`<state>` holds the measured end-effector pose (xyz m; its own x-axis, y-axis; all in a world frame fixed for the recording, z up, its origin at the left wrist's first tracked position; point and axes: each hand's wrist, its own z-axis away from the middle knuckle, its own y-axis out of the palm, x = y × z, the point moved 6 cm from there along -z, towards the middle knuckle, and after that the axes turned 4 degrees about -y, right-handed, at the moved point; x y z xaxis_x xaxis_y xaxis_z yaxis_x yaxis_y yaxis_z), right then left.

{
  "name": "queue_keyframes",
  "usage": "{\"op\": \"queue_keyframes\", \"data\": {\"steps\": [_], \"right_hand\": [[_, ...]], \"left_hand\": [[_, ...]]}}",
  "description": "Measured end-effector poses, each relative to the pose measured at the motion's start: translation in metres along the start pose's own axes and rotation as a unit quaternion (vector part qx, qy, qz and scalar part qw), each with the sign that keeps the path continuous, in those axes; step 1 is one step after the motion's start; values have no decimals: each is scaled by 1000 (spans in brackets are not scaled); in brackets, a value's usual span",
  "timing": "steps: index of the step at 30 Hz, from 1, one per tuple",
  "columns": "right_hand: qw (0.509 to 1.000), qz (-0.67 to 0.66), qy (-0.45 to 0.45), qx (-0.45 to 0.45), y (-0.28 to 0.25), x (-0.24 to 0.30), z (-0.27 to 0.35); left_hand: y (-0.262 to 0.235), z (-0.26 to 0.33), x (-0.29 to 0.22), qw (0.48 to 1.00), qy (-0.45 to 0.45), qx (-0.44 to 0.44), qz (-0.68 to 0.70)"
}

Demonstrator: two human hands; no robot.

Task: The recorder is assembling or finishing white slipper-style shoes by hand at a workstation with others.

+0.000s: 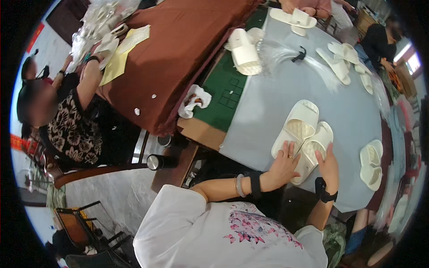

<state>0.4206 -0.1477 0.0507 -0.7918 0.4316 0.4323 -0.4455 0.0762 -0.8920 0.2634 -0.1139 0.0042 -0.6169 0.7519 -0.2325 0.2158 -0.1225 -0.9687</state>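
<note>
A pair of cream-white slide slippers lies on the grey-covered table, toes pointing away from me. My left hand (283, 167) has its fingers on the heel part of the left slipper (296, 127), thumb low beside the right slipper (321, 138). A thin dark line shows by its fingers; what it is, I cannot make out. My right hand (329, 165) holds the outer edge of the right slipper, thumb on top, fingers along the side. The two slippers touch, slightly overlapping.
More pale slippers (245, 56) lie on the grey table (277, 96), with another pair (371, 164) at right. Clear plastic film (278, 54) lies beyond. A brown-covered table (165, 58) stands at left, with a steel flask (155, 162) near its corner. Other people work around the tables.
</note>
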Motion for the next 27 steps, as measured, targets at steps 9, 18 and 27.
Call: {"op": "queue_keyframes", "data": {"steps": [9, 18, 27], "right_hand": [[964, 55, -228, -125, -34, 73, 15], [621, -295, -628, -364, -112, 74, 164], [745, -181, -513, -385, -96, 89, 156]], "left_hand": [[-83, 29, 152, 965, -146, -148, 160], [-106, 45, 321, 889, -380, -204, -156], [-101, 51, 323, 872, -390, -201, -219]]}}
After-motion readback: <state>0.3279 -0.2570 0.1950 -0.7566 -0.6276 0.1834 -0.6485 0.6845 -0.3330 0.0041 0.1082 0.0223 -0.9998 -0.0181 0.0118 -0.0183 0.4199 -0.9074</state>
